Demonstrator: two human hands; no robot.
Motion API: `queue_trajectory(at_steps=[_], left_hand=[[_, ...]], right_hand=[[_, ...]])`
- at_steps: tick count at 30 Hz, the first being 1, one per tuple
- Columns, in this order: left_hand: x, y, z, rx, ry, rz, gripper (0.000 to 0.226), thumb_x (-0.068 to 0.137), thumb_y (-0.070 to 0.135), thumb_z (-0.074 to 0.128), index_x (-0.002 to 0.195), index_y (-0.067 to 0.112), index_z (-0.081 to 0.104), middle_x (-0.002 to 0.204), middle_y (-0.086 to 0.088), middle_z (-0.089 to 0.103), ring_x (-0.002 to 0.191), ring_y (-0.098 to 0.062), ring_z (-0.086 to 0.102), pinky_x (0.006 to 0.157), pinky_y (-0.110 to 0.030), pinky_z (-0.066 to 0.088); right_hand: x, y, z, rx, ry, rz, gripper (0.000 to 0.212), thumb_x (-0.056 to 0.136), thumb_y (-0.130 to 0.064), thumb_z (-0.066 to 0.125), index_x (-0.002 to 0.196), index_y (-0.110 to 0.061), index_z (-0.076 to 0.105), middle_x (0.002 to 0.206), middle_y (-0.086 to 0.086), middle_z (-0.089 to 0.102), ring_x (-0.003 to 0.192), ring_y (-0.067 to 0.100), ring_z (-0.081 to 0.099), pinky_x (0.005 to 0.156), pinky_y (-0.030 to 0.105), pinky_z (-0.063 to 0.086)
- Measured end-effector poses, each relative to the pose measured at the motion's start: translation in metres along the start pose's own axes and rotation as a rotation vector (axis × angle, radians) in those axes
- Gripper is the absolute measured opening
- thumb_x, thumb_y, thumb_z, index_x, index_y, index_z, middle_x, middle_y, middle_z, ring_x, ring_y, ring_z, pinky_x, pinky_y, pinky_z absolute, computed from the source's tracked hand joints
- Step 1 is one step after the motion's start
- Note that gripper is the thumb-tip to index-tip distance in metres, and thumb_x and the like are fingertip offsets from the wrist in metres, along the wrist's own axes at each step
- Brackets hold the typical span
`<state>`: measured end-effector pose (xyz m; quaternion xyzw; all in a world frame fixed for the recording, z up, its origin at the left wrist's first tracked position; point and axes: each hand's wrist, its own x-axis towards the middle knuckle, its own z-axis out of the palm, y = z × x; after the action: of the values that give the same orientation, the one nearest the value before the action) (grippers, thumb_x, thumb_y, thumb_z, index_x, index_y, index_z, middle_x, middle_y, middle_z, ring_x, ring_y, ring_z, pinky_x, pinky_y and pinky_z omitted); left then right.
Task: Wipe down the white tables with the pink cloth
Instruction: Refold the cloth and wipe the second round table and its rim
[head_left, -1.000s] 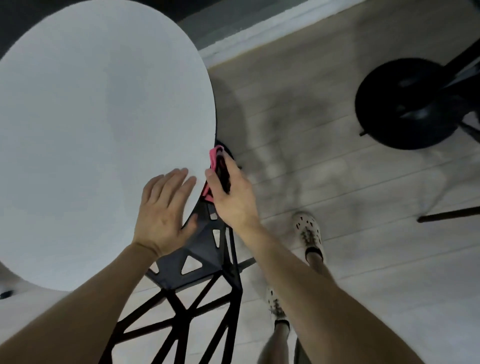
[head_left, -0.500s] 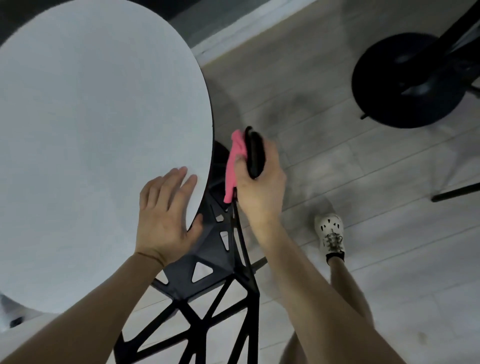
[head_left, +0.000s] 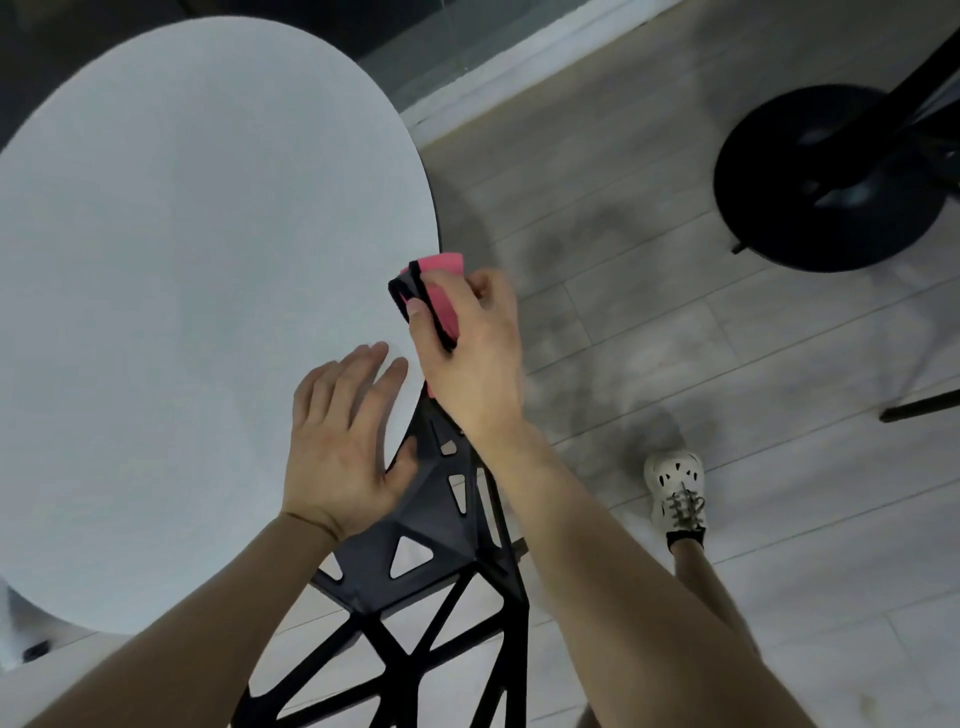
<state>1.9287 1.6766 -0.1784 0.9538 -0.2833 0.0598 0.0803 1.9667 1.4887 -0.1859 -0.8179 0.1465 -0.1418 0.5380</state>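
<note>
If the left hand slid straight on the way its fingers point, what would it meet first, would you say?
Probably the right hand, around its thumb, which grips the pink cloth at the white table edge; height is unclear, so the left hand might pass beneath.

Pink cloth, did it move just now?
Yes. The pink cloth, gripped by the right hand, swung out sideways past the rim of the white table, then came back to that rim.
</note>
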Motion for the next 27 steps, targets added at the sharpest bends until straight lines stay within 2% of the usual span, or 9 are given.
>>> queue_trajectory(at_steps=[5, 8, 10, 13, 15, 18, 21, 24, 27], left_hand=[[-0.001, 0.000, 0.001, 0.002, 0.012, -0.006, 0.070, 0.101, 0.047, 0.055, 0.161, 0.012, 0.050, 0.170, -0.010, 0.043, 0.158, -0.033, 0.039, 0.129, -0.053, 0.027], [-0.001, -0.001, 0.003, -0.001, 0.025, -0.009, 0.070, 0.102, 0.050, 0.056, 0.160, 0.011, 0.052, 0.170, -0.009, 0.043, 0.158, -0.031, 0.039, 0.130, -0.051, 0.025], [-0.002, -0.001, 0.004, -0.004, 0.016, -0.009, 0.072, 0.101, 0.051, 0.059, 0.160, 0.011, 0.053, 0.171, -0.009, 0.043, 0.158, -0.032, 0.040, 0.129, -0.053, 0.027], [-0.002, 0.000, 0.004, -0.018, 0.010, -0.004, 0.073, 0.097, 0.046, 0.065, 0.160, 0.011, 0.054, 0.172, -0.008, 0.042, 0.158, -0.033, 0.041, 0.128, -0.058, 0.029], [-0.002, 0.000, 0.003, -0.013, 0.013, -0.008, 0.071, 0.097, 0.044, 0.063, 0.159, 0.011, 0.055, 0.171, -0.008, 0.042, 0.158, -0.033, 0.041, 0.129, -0.057, 0.029], [-0.002, 0.003, 0.001, -0.015, 0.018, -0.012, 0.071, 0.095, 0.042, 0.064, 0.158, 0.011, 0.056, 0.170, -0.008, 0.044, 0.157, -0.034, 0.042, 0.129, -0.055, 0.027], [-0.001, 0.003, 0.001, -0.017, 0.024, -0.018, 0.069, 0.095, 0.042, 0.062, 0.157, 0.010, 0.058, 0.169, -0.010, 0.046, 0.156, -0.035, 0.044, 0.128, -0.056, 0.029], [-0.001, 0.003, 0.000, -0.018, 0.024, -0.013, 0.070, 0.095, 0.040, 0.064, 0.157, 0.009, 0.058, 0.170, -0.011, 0.045, 0.156, -0.037, 0.045, 0.128, -0.057, 0.030], [0.000, 0.005, 0.000, -0.018, 0.022, -0.011, 0.070, 0.094, 0.038, 0.067, 0.157, 0.007, 0.058, 0.170, -0.013, 0.044, 0.156, -0.037, 0.044, 0.127, -0.059, 0.031]], right_hand=[[-0.011, -0.001, 0.017, 0.122, 0.002, -0.016, 0.047, 0.108, -0.026, 0.063, 0.153, -0.015, 0.055, 0.162, 0.005, 0.039, 0.151, 0.020, 0.044, 0.108, 0.036, 0.057], [-0.021, -0.007, 0.021, 0.188, -0.039, 0.046, 0.055, 0.115, -0.036, 0.045, 0.168, -0.027, 0.037, 0.179, -0.010, 0.018, 0.160, -0.004, 0.025, 0.106, 0.003, 0.041], [-0.035, -0.012, 0.018, 0.217, -0.066, 0.064, 0.055, 0.117, -0.036, 0.040, 0.171, -0.030, 0.031, 0.181, -0.014, 0.012, 0.162, -0.003, 0.020, 0.108, -0.002, 0.032], [-0.061, -0.009, 0.009, 0.271, -0.134, 0.007, 0.054, 0.119, -0.034, 0.037, 0.172, -0.029, 0.027, 0.182, -0.010, 0.013, 0.166, 0.007, 0.017, 0.125, 0.017, 0.031], [-0.038, -0.008, 0.006, 0.279, -0.168, 0.024, 0.054, 0.118, -0.032, 0.039, 0.171, -0.023, 0.031, 0.181, -0.007, 0.019, 0.165, 0.002, 0.017, 0.128, 0.019, 0.029], [0.054, -0.010, 0.010, 0.252, -0.160, 0.071, 0.044, 0.117, -0.026, 0.046, 0.161, -0.017, 0.050, 0.171, -0.004, 0.044, 0.156, -0.006, 0.032, 0.119, 0.008, 0.029], [0.114, -0.010, 0.014, 0.201, -0.189, 0.017, 0.045, 0.115, -0.021, 0.053, 0.159, -0.013, 0.053, 0.158, 0.000, 0.060, 0.148, 0.011, 0.053, 0.122, 0.028, 0.043], [0.072, -0.015, 0.009, 0.270, -0.105, 0.049, 0.041, 0.114, -0.020, 0.056, 0.155, -0.016, 0.059, 0.158, -0.007, 0.059, 0.147, -0.001, 0.050, 0.118, 0.014, 0.039], [-0.012, -0.013, -0.001, 0.259, -0.099, 0.071, 0.045, 0.116, -0.020, 0.055, 0.160, -0.019, 0.053, 0.169, -0.008, 0.046, 0.158, 0.004, 0.038, 0.124, 0.018, 0.033]])
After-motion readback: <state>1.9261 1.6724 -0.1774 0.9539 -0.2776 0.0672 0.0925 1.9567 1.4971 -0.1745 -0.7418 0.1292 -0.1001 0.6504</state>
